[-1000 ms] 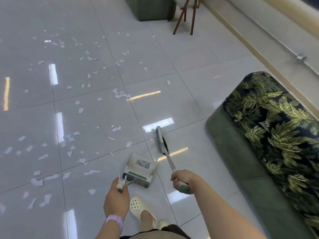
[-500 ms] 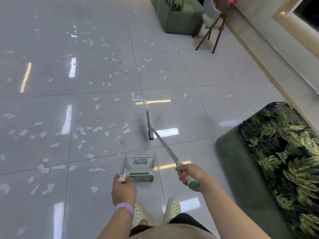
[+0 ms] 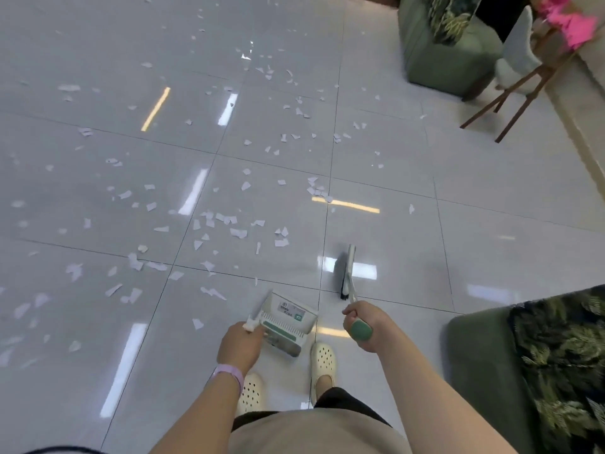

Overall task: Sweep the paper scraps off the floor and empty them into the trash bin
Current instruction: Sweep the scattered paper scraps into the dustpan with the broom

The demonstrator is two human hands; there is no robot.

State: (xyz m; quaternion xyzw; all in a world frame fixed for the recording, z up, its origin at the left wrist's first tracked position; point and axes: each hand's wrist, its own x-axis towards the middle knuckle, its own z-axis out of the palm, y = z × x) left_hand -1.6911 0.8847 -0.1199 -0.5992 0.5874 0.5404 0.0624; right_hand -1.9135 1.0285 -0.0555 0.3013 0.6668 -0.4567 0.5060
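The left hand (image 3: 240, 347) is gripping the handle of a white-and-green dustpan (image 3: 288, 324) low in the middle of the frame. The right hand (image 3: 365, 326) is wrapping around the green-tipped handle of a broom (image 3: 347, 273), whose bristle head is sitting on the tiled floor (image 3: 491, 224) just above that hand. White paper scraps (image 3: 209, 224) are lying scattered across the centre and left of the frame, above and left of both hands, apart from the broom head.

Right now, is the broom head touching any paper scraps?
Apart. The head view shows the broom head on bare tile, with a clear stretch of floor between it and the nearest paper scraps to its left.
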